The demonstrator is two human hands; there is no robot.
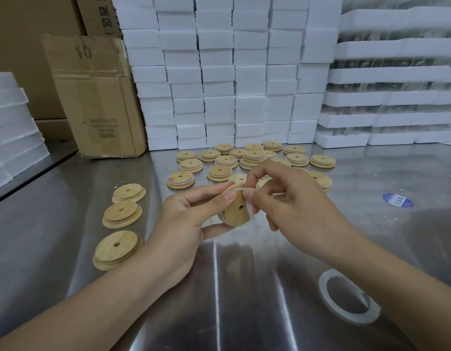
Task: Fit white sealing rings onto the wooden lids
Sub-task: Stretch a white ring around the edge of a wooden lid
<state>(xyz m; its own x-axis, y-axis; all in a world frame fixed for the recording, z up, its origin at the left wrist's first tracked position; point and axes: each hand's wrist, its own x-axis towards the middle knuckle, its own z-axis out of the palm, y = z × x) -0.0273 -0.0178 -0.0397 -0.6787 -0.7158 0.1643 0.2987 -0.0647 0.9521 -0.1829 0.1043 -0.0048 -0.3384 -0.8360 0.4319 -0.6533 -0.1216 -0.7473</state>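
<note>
My left hand (186,219) grips a round wooden lid (235,211) with a small centre hole, held on edge above the steel table (67,198). My right hand (290,198) pinches a white sealing ring (250,208) against the lid's rim, thumb and forefinger on its top edge. Three bare lids lie at the left, the nearest lid (116,248) closest to me. Behind my hands lie several lids with white rings (297,159) fitted, partly hidden by my fingers.
A loose white ring (328,298) lies on the table at the lower right. A cardboard box (98,97) stands at the back left, stacked white foam blocks (219,72) and foam trays (396,97) line the back. A blue sticker (397,200) is on the right.
</note>
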